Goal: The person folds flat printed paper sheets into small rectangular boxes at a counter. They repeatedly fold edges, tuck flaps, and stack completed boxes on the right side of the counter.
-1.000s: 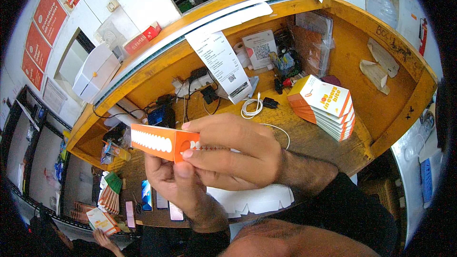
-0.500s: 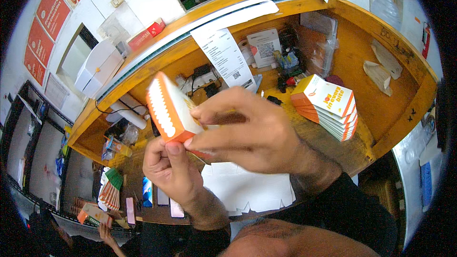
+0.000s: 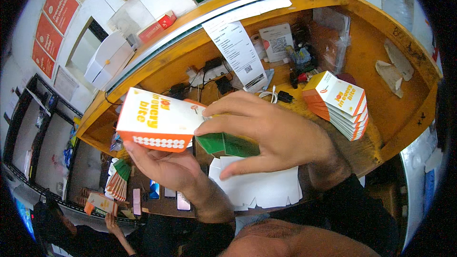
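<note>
Head view: printed carton (image 3: pixel 159 116) in grip of left hand (image 3: pixel 169 167), right hand (image 3: pixel 276 133) open, perhaps just against it.

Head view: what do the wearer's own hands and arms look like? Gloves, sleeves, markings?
Left hand and right hand are bare: no gloves, and no ring, watch, cable or marking shows. The left sleeve and right sleeve are plain black, long, ending short of the wrists.
</note>
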`<state>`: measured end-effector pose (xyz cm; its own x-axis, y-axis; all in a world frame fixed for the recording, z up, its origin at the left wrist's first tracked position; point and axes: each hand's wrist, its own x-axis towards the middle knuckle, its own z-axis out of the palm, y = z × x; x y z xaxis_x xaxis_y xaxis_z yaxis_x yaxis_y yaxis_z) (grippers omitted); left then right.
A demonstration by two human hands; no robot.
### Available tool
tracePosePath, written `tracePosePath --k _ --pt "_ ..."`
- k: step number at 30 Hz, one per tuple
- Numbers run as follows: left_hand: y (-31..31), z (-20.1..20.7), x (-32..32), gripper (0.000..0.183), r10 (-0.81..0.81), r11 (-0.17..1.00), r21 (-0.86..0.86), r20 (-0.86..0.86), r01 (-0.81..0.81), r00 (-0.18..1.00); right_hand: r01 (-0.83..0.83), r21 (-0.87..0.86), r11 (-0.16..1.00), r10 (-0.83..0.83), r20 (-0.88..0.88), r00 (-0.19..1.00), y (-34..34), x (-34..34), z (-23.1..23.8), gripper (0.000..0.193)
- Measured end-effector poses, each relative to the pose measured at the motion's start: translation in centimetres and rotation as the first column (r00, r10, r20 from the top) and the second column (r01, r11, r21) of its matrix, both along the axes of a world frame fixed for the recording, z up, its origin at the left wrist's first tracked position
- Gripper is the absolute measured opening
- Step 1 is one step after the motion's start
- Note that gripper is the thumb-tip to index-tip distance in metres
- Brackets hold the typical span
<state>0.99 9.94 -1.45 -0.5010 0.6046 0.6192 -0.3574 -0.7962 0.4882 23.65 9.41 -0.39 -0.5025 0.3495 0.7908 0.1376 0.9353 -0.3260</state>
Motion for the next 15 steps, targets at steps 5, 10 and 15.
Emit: tracePosePath --k 5,10,15 --pt "-0.2 0.7 0.2 0.065 -0.143 0.986 0.114 0.212 0.120 0.967 0.025 0.020 0.999 -0.024 -0.040 0.999 0.4 -1.3 -0.5 0.056" --pt "0.2 -0.4 -1.3 0.073 -0.457 0.838 0.339 0.008 0.427 0.889 0.280 0.252 0.926 -0.259 -0.114 0.959 0.1 -2.8 -0.8 0.035" --pt "-0.7 -1.6 0.7 0.067 -0.343 0.938 -0.064 -0.334 0.342 0.878 0.438 0.458 0.773 -0.301 -0.343 0.890 -0.4 -3.2 -0.8 0.029"
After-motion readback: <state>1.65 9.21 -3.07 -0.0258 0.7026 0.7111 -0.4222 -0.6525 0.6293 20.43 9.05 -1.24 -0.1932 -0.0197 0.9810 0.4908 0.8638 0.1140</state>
